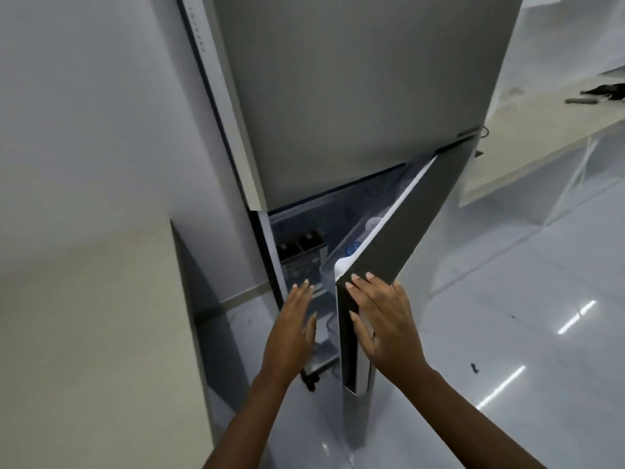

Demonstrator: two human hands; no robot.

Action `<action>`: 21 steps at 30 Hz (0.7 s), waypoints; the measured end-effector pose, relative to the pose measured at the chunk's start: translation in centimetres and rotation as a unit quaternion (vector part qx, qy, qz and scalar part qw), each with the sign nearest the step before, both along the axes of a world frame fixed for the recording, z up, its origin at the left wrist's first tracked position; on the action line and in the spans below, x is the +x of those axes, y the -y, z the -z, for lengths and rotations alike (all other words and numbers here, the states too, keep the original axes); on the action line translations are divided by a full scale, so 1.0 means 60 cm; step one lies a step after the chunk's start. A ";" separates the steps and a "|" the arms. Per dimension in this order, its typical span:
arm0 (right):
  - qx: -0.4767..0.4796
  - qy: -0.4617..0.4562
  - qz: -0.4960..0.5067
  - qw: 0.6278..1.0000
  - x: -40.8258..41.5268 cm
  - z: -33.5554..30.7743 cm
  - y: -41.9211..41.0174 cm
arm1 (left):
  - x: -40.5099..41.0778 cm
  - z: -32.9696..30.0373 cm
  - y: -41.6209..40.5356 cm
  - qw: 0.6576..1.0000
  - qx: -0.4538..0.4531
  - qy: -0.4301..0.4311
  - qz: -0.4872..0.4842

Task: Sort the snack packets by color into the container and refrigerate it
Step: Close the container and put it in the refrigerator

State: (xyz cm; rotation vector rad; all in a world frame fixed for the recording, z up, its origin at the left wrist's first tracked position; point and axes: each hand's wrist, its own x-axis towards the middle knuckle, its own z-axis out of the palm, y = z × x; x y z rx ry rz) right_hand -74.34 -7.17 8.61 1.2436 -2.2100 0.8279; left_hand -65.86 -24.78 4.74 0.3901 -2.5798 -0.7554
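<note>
Right hand flat against the outer face of the lower fridge door, fingers straight, thumb at the door's edge, grasping nothing. Left hand released, fingers extended, held in the gap beside the door edge. Door partly open. Inside the fridge, 2 dark-capped items on a shelf, possibly the container; view too blurred to confirm.

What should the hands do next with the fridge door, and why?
Probably push the lower door shut. The right hand lies flat on its outer face, and the left hand is open and holds nothing, in front of the gap. Neither hand holds a container, so it may already be inside.
</note>
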 end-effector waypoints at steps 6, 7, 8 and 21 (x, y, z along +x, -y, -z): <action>0.014 0.019 -0.040 0.999 -0.038 0.001 0.163 | 0.023 -0.016 0.115 0.997 0.024 -0.014 -0.077; 0.017 0.017 -0.051 0.998 -0.047 -0.001 0.196 | 0.024 -0.017 0.132 0.995 0.028 -0.019 -0.095; 0.020 0.015 -0.057 0.998 -0.054 -0.002 0.220 | 0.024 -0.018 0.143 0.993 0.034 -0.020 -0.109; 0.085 -0.058 -0.091 0.990 -0.168 0.064 0.420 | -0.064 -0.011 0.256 0.979 0.010 0.038 -0.200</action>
